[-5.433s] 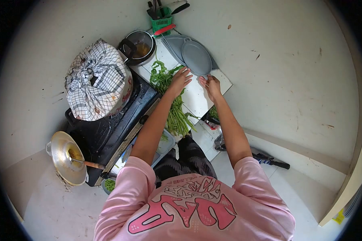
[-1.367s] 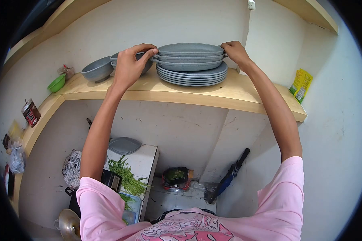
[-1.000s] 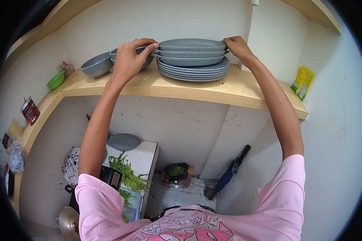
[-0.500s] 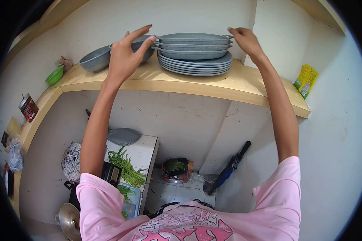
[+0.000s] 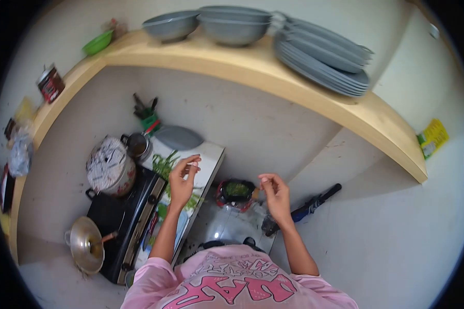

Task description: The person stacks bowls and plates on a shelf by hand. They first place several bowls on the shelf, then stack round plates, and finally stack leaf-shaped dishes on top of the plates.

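My left hand [image 5: 182, 180] is in mid-air over the white counter and the leafy greens [image 5: 164, 166], touching neither. Its fingers are loosely curved, with the thumb apart and nothing held. To the right, my right hand [image 5: 276, 196] hovers near the umbrella [image 5: 314, 205], fingers bent but apart, also holding nothing. Above both hands, the wooden shelf [image 5: 206, 64] carries a stack of grey plates [image 5: 322, 72] topped by grey handled dishes [image 5: 327, 45]. Beside the stack stand nested grey bowls [image 5: 234, 28] and another grey bowl [image 5: 171, 27].
At the left are a black stove [image 5: 134, 221], a metal wok [image 5: 86, 244] and a cloth-covered pot [image 5: 111, 167]. A knife holder [image 5: 150, 122] and grey dish [image 5: 179, 137] stand on the counter [image 5: 210, 154]. A green bowl [image 5: 98, 43] and yellow packet [image 5: 434, 138] sit on the shelf.
Both hands have come down from beside the stacked grey dishes to chest height and moved closer together. The view has tilted down and turned, showing more of the stove.
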Tool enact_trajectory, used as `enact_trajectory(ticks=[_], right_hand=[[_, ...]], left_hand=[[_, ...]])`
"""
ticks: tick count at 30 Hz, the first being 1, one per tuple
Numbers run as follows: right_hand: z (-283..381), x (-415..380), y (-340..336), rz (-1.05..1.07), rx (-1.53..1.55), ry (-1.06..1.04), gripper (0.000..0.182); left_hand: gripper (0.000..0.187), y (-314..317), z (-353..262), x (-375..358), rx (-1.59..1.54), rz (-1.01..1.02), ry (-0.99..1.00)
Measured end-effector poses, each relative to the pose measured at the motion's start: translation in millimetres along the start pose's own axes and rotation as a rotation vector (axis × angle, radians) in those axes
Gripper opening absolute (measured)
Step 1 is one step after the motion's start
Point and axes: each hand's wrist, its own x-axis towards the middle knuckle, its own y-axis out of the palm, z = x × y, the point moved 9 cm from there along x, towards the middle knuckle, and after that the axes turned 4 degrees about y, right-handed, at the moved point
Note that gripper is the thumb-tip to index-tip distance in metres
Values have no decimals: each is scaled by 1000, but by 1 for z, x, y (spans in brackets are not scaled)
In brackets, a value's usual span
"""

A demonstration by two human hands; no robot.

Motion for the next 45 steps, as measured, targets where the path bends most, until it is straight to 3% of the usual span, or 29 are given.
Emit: enact_trajectory(ticks=[4,10,17,20,23,26,35,40,45], right_hand=[[-55,-32,73,302,-31,202,22],[-96,-61,157,450,-110,259,19],[-110,-93,250,634,-252,226,20],[-113,-101,271,729,-305,139,19],[-129,-95,278,750,-308,183,19],[-149,-78,278,699,-317,250,18],[-252,11,304,754,-373,140,15],[-295,125,306,583,-558,-32,17],[-319,243,306,285,-522,34,26]], left_hand=[[29,-58,81,-69,89,-25,-236],[32,-131,150,-147,53,-96,-421],[30,-186,171,-201,67,-98,-515],[29,-203,181,-215,40,-132,-552],[30,-205,199,-223,18,-138,-616],[29,-199,209,-214,-3,-150,-677],[32,-183,274,-113,-36,-99,-668],[32,-158,325,-26,-34,-102,-637],[32,-138,416,58,-154,-153,-636]])
